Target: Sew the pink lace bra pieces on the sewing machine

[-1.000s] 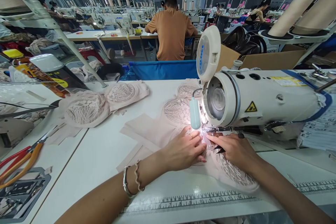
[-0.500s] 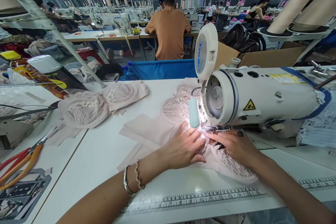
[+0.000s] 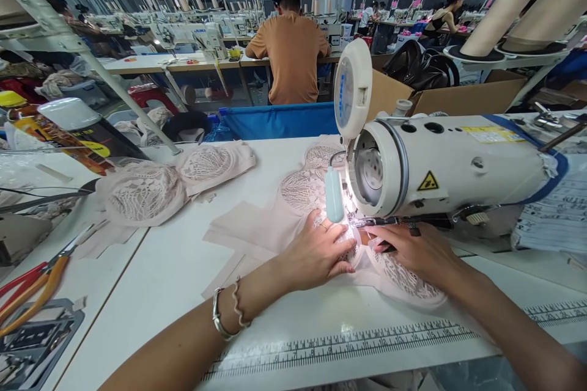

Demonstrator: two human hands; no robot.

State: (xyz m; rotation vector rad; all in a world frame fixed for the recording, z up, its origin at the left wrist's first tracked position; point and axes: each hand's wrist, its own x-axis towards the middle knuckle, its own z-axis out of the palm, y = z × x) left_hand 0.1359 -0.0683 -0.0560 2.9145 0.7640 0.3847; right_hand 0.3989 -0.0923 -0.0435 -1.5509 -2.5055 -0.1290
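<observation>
A pale pink lace bra (image 3: 305,189) lies under the head of the white sewing machine (image 3: 440,165), lit by a small lamp (image 3: 334,195). Flat on the fabric, left of the needle area, rests my left hand (image 3: 323,250) with its fingers spread. My right hand (image 3: 415,253) is at the right of the needle area, over a lace cup (image 3: 406,281), fingers bent at the fabric. Beneath those fingers pokes a small dark pointed tool (image 3: 387,247), mostly hidden in the hand. The needle itself is hard to make out in the glare.
Another lace bra (image 3: 142,192) lies at the left, near a spray can (image 3: 92,125). Orange-and-red-handled pliers (image 3: 41,284) lie over a grey tray (image 3: 76,317). A printed ruler (image 3: 339,348) runs along the table front. Thread cones (image 3: 499,21) stand right; a person (image 3: 291,49) sits ahead.
My right hand has drawn slightly right, away from the needle area, widening the gap between my hands. My left hand stays on the fabric. The whole view has shifted a little.
</observation>
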